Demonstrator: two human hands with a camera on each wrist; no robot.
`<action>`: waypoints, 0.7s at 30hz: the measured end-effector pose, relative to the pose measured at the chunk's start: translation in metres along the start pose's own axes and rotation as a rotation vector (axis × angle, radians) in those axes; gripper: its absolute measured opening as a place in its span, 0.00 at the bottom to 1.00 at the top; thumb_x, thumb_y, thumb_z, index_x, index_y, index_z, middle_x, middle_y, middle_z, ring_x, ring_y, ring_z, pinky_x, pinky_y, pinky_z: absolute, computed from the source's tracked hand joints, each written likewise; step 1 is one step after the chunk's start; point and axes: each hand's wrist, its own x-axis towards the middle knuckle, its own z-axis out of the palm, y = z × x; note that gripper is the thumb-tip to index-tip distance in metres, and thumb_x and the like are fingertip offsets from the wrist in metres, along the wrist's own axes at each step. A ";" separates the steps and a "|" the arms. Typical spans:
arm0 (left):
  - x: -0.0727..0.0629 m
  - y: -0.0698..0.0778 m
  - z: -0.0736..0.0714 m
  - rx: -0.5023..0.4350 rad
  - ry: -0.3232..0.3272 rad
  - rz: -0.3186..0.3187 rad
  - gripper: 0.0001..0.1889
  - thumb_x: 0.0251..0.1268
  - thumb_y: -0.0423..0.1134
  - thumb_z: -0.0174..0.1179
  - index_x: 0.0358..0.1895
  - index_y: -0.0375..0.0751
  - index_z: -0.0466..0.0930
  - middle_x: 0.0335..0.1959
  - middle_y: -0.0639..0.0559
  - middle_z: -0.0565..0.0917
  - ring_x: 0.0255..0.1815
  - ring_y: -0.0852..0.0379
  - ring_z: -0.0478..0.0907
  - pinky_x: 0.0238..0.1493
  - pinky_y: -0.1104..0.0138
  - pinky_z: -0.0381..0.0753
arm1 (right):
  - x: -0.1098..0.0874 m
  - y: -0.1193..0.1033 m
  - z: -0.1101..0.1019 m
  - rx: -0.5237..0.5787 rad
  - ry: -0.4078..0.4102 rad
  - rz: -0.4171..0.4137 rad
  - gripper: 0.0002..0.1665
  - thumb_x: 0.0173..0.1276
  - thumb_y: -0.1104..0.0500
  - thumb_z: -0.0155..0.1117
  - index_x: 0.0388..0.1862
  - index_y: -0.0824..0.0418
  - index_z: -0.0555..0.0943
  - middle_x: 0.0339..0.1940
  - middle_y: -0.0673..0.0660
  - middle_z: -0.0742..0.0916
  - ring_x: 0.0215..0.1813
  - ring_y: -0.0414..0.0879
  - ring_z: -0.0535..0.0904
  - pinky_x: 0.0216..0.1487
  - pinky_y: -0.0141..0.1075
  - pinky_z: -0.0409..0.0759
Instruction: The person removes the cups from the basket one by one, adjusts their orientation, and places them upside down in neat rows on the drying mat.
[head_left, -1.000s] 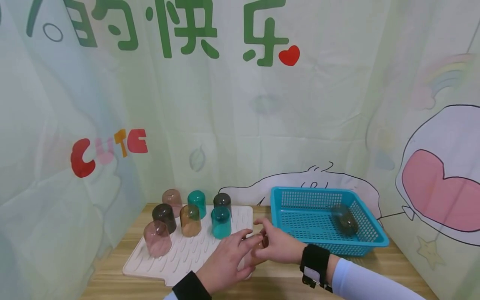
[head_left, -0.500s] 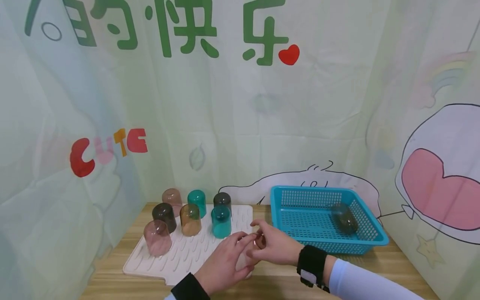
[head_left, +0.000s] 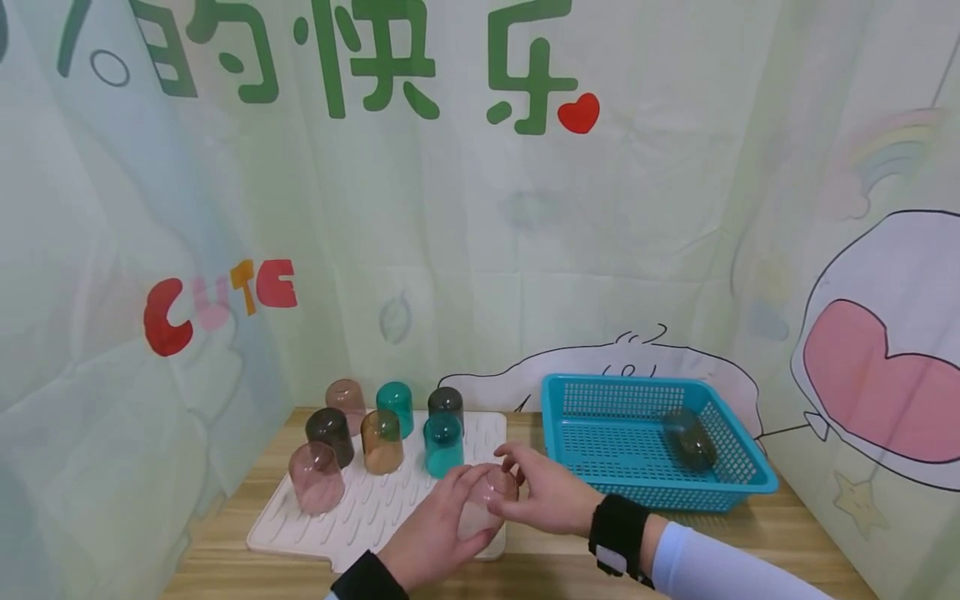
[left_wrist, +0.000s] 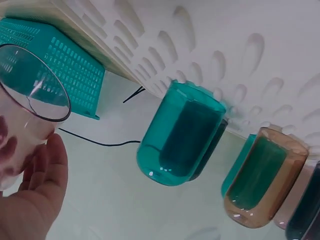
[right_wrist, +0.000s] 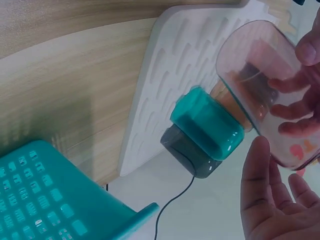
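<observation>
A clear pink glass is held mouth-down over the front right corner of the white ridged drying mat. My left hand grips it round the side, and its fingertips show through the glass wall in the right wrist view. My right hand is at the glass's right side near its closed end, with fingers loosely bent and thumb right at the wall. Upside-down glasses stand on the mat behind: pink, amber, teal and dark grey among them.
A blue plastic basket stands on the wooden table to the right of the mat. One dark tinted glass lies on its side inside. Printed cloth hangs close behind and at both sides.
The pink glass, mostly covered by both hands before, has shifted slightly left and shows more. My right hand's fingers have loosened from around it, while my left hand keeps its grip.
</observation>
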 end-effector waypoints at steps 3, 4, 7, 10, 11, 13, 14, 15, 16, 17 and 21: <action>-0.003 -0.007 -0.001 -0.024 0.015 -0.046 0.40 0.64 0.57 0.68 0.75 0.59 0.57 0.64 0.52 0.73 0.58 0.54 0.80 0.53 0.53 0.87 | 0.002 0.002 0.002 0.003 0.005 -0.001 0.39 0.66 0.37 0.69 0.70 0.51 0.69 0.55 0.50 0.83 0.50 0.43 0.78 0.44 0.33 0.82; -0.004 -0.009 -0.001 -0.035 0.016 -0.068 0.40 0.64 0.58 0.68 0.74 0.58 0.57 0.64 0.52 0.73 0.57 0.53 0.79 0.53 0.52 0.88 | 0.002 0.003 0.002 0.005 0.006 -0.001 0.38 0.67 0.37 0.68 0.70 0.51 0.69 0.55 0.49 0.83 0.51 0.43 0.78 0.44 0.33 0.82; -0.006 -0.017 -0.006 -0.063 0.018 -0.137 0.41 0.63 0.59 0.68 0.74 0.55 0.57 0.63 0.49 0.74 0.58 0.51 0.80 0.52 0.49 0.87 | 0.004 0.007 0.006 0.008 -0.001 0.004 0.35 0.69 0.41 0.67 0.69 0.51 0.69 0.54 0.48 0.82 0.51 0.43 0.78 0.45 0.34 0.83; -0.008 -0.025 -0.011 -0.070 0.039 -0.197 0.42 0.61 0.56 0.71 0.73 0.50 0.58 0.61 0.46 0.75 0.58 0.49 0.80 0.54 0.47 0.86 | 0.007 0.013 0.013 -0.016 -0.029 0.021 0.30 0.71 0.46 0.66 0.68 0.51 0.70 0.53 0.48 0.82 0.52 0.45 0.79 0.48 0.37 0.83; -0.009 -0.027 -0.013 -0.072 0.046 -0.218 0.42 0.61 0.55 0.72 0.73 0.49 0.58 0.61 0.46 0.75 0.58 0.49 0.80 0.55 0.47 0.85 | 0.008 0.016 0.016 -0.038 -0.045 0.025 0.29 0.71 0.47 0.66 0.67 0.51 0.71 0.53 0.49 0.82 0.53 0.46 0.79 0.50 0.38 0.83; -0.010 -0.032 -0.015 -0.081 0.060 -0.263 0.42 0.61 0.52 0.72 0.73 0.48 0.58 0.61 0.46 0.75 0.59 0.49 0.80 0.58 0.48 0.84 | 0.011 0.021 0.022 -0.090 -0.090 0.025 0.27 0.71 0.49 0.66 0.66 0.50 0.72 0.54 0.50 0.83 0.54 0.47 0.80 0.54 0.40 0.84; -0.010 -0.034 -0.017 -0.088 0.068 -0.287 0.42 0.61 0.52 0.72 0.73 0.48 0.58 0.61 0.46 0.75 0.59 0.50 0.79 0.59 0.48 0.83 | 0.012 0.024 0.025 -0.120 -0.117 0.020 0.27 0.71 0.50 0.66 0.66 0.50 0.72 0.55 0.50 0.84 0.54 0.46 0.80 0.56 0.40 0.83; -0.011 -0.037 -0.018 -0.092 0.076 -0.310 0.42 0.61 0.51 0.72 0.73 0.48 0.58 0.62 0.46 0.74 0.60 0.50 0.79 0.60 0.49 0.83 | 0.013 0.027 0.029 -0.155 -0.146 0.007 0.26 0.71 0.51 0.65 0.66 0.50 0.72 0.56 0.50 0.84 0.55 0.45 0.81 0.58 0.41 0.83; -0.011 -0.039 -0.019 -0.094 0.087 -0.327 0.42 0.61 0.50 0.72 0.73 0.48 0.58 0.63 0.46 0.74 0.60 0.50 0.79 0.61 0.49 0.82 | 0.014 0.030 0.033 -0.192 -0.172 -0.009 0.26 0.70 0.52 0.65 0.66 0.50 0.73 0.56 0.50 0.85 0.55 0.43 0.81 0.59 0.40 0.83; -0.011 -0.041 -0.020 -0.097 0.097 -0.342 0.42 0.62 0.50 0.72 0.73 0.49 0.57 0.64 0.46 0.74 0.60 0.49 0.79 0.61 0.49 0.82 | 0.014 0.032 0.037 -0.224 -0.197 -0.025 0.26 0.70 0.53 0.65 0.66 0.50 0.73 0.57 0.49 0.85 0.55 0.41 0.81 0.61 0.40 0.82; -0.013 -0.051 -0.025 -0.086 0.143 -0.358 0.42 0.62 0.47 0.72 0.75 0.47 0.56 0.67 0.44 0.74 0.62 0.47 0.77 0.64 0.48 0.81 | 0.015 0.042 0.050 -0.337 -0.279 -0.105 0.26 0.69 0.55 0.65 0.66 0.51 0.74 0.59 0.46 0.85 0.57 0.36 0.81 0.62 0.38 0.81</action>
